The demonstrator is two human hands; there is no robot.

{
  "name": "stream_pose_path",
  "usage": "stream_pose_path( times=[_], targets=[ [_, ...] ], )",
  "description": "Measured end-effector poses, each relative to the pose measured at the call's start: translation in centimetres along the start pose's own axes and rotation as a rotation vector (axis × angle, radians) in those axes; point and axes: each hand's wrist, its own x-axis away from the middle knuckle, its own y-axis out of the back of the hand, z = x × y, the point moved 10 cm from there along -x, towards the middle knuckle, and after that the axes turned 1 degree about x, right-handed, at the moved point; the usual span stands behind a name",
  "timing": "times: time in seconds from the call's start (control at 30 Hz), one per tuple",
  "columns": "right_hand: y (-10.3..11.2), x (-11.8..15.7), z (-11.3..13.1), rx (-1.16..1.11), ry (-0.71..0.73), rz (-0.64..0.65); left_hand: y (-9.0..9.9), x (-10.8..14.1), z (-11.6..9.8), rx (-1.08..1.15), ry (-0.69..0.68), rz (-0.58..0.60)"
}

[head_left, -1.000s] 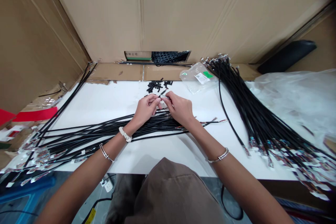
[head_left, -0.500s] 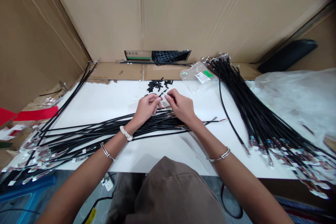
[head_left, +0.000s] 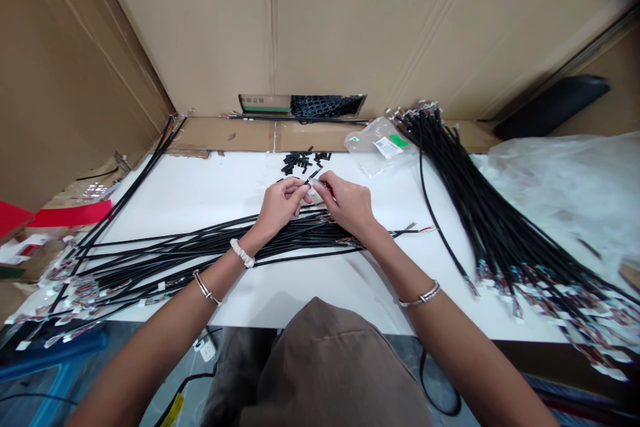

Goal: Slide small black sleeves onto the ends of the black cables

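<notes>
My left hand (head_left: 283, 203) is closed in a pinch on a small black plastic connector (head_left: 308, 181), held above the white tabletop. Close on its right, my right hand (head_left: 349, 199) is closed too, thumb and forefinger pinching what look like thin wires at the left hand's fingertips. The fingers hide most of the join. Just beyond them lies a loose pile of small black connectors (head_left: 296, 162). Under both wrists runs a bundle of black cables (head_left: 200, 250), with bare coloured wires at its right end and white plugs at its left.
A thick bundle of black cables (head_left: 465, 187) lies on the right, beside clear plastic sheeting (head_left: 555, 173). A clear bag (head_left: 377, 147) with a label rests at the back. Cardboard walls (head_left: 340, 20) enclose the table. More cables (head_left: 145, 180) lean at the left.
Both hands stay together in nearly the same place, with only slight finger movement at the small connector. The whole view has shifted slightly.
</notes>
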Motion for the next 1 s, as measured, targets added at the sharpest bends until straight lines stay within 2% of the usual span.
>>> stream_pose_path(
  times=[0.3,0.57,0.73,1.0],
  targets=[
    [0.1,0.0,0.3,0.006,0.012,-0.019,0.0,0.0,0.0,-0.043,-0.027,0.002],
    [0.4,0.0,-0.7,-0.139,-0.034,-0.037,0.1,0.0,0.1,-0.052,-0.023,-0.009],
    [0.5,0.1,-0.4,-0.087,-0.004,-0.011,0.4,0.0,-0.1,-0.029,-0.013,-0.047],
    [0.6,0.1,-0.4,-0.110,0.017,-0.036,0.0,-0.1,-0.2,0.027,0.006,0.020]
  ],
)
